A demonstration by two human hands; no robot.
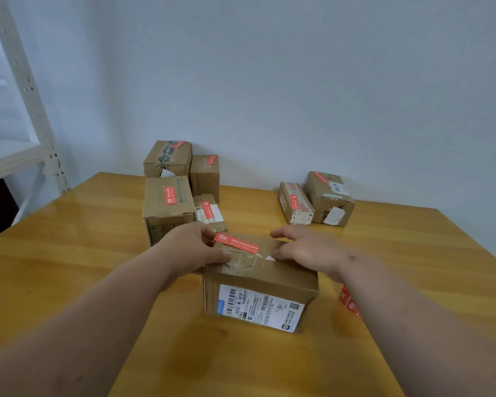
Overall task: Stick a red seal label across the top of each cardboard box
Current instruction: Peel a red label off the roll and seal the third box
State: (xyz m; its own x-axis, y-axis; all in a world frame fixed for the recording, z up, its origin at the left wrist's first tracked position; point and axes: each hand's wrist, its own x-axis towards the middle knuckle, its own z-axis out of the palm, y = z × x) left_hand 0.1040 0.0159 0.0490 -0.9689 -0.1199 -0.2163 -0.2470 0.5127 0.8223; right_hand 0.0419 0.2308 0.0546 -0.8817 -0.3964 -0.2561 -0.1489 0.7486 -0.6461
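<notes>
The left hand (191, 247) pinches the left end of a red seal label (236, 243) lying across the top of the nearest cardboard box (258, 285). The right hand (307, 250) rests on the box top, fingers spread and relaxed; whether it touches the label's right end I cannot tell. This box sits mid-table, shipping label (259, 308) facing the near edge. More red labels (348, 302) lie just right of it. Six sealed boxes stand toward the wooden table's (83, 253) far edge: four (166, 207) at left, two (327, 196) at right.
</notes>
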